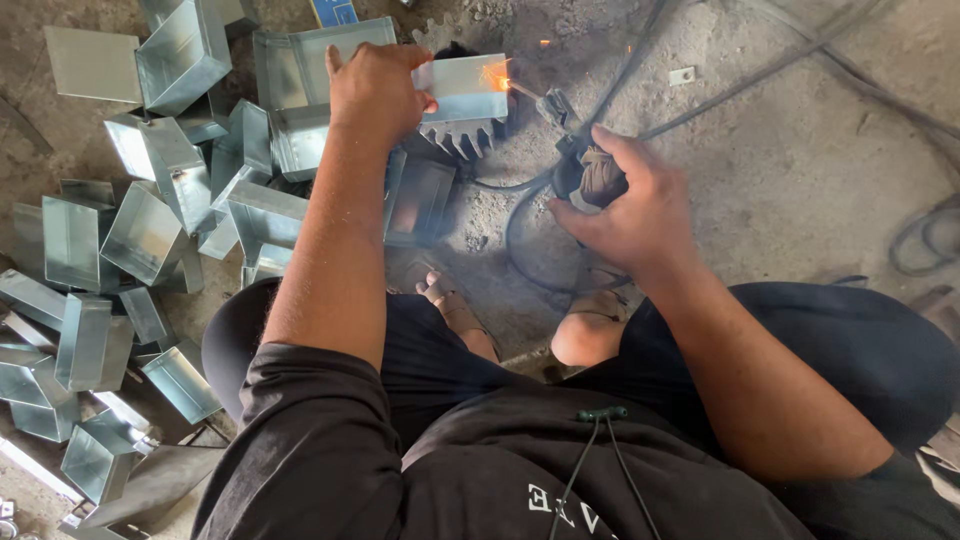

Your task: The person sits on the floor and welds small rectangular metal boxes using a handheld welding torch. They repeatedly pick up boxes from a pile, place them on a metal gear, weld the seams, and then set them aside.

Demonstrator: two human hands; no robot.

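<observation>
1. Heap of folded sheet-metal boxes [150, 240]: grey, open-topped, piled loosely on the concrete floor [800, 170] at far left; sharp rims point many ways, little free room there.
2. Left hand [375, 90]: closed over the near edge of a sheet-metal piece [465, 88], pinning it on a toothed steel block [462, 135].
3. Spark point [497, 74]: at the piece's right edge, close to the left fingers; judged best kept steady, fingers held back from the glow.
4. Electrode holder [560, 112]: tip at the seam, cable trailing behind.
5. Right hand [625, 205]: wrapped shut around the holder's cloth-bound grip.
6. Cables [920, 235]: looped at right; floor between them open, but a snag risk for the trailing lead.
</observation>
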